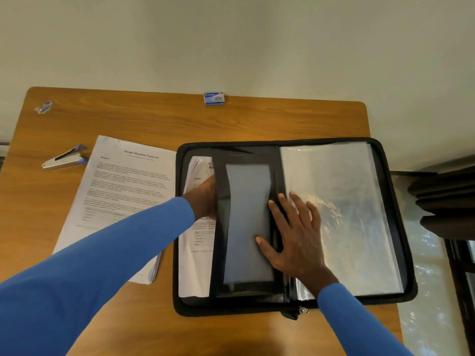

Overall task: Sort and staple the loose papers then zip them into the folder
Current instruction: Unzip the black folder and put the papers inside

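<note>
A black zip folder (390, 191) lies open on the wooden table (231, 122). A printed paper set (196, 265) sticks partly out from under the folder's black left pocket (246, 227). My left hand (205, 199) rests on that set at the pocket's edge, fingers hidden under the pocket, so its grip is unclear. My right hand (293, 232) lies flat with fingers spread across the pocket and the clear plastic sleeves (341, 206). A stack of printed papers (120, 196) sits left of the folder. A stapler (65, 158) lies at the far left.
A small blue box of staples (214, 98) stands at the table's far edge by the wall. A small blue and silver object (44, 107) lies at the back left corner. Dark furniture (447, 199) and a window are to the right.
</note>
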Available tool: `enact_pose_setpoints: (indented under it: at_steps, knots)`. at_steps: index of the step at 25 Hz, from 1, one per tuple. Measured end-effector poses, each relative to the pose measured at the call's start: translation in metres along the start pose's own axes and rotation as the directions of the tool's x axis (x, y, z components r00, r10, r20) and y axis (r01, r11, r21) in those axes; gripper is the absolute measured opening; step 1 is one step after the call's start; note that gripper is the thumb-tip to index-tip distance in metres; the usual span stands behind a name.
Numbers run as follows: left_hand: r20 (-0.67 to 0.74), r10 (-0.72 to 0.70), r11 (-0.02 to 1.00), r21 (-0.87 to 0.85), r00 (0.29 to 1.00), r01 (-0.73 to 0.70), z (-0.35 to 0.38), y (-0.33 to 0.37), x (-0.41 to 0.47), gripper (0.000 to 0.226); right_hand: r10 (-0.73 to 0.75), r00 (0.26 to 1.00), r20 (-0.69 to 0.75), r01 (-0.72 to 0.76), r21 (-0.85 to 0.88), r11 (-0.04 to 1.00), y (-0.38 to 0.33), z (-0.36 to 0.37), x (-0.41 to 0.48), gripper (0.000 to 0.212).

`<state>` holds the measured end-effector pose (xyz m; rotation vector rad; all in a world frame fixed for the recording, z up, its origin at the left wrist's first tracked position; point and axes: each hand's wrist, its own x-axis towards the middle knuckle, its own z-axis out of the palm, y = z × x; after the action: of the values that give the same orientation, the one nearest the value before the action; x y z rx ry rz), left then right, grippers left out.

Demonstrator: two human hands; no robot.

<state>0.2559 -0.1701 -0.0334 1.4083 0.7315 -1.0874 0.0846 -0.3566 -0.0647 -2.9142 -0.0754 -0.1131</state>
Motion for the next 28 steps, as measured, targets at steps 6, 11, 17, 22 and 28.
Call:
enact_pose_setpoints:
  at_steps: [6, 11, 17, 22, 28]
  knots:
    - [0.033, 0.025, 0.997, -0.073, 0.999, -0.023, 0.004, -0.007, -0.003, 0.032, 0.065, 0.996, -0.056, -0.058, 0.111, 0.992, 0.008, -0.007, 0.022, 0.046]
    - [0.074, 0.094, 0.983, -0.163, 0.993, -0.081, -0.005, -0.007, -0.001, 0.016, 0.155, 0.986, -0.059, -0.145, 0.146, 0.979, -0.004, -0.003, 0.024, 0.042]
    - [-0.025, 0.886, 0.272, 0.837, 0.463, -0.475, -0.043, -0.058, -0.018, 0.056, 0.245, 0.965, -0.097, -0.219, 0.224, 0.95, -0.044, -0.013, 0.02, 0.041]
    - [-0.386, 0.833, 0.532, 0.757, 0.397, -0.38, -0.06, -0.08, -0.018, 0.032, 0.23, 0.956, 0.18, -0.245, 0.064, 0.967, -0.111, -0.009, 0.054, 0.074]
    - [-0.337, 0.814, 0.47, 0.861, 0.473, -0.196, -0.054, -0.054, -0.017, 0.029, 0.298, 0.909, 0.291, -0.325, 0.049, 0.944, -0.116, 0.003, 0.083, 0.053]
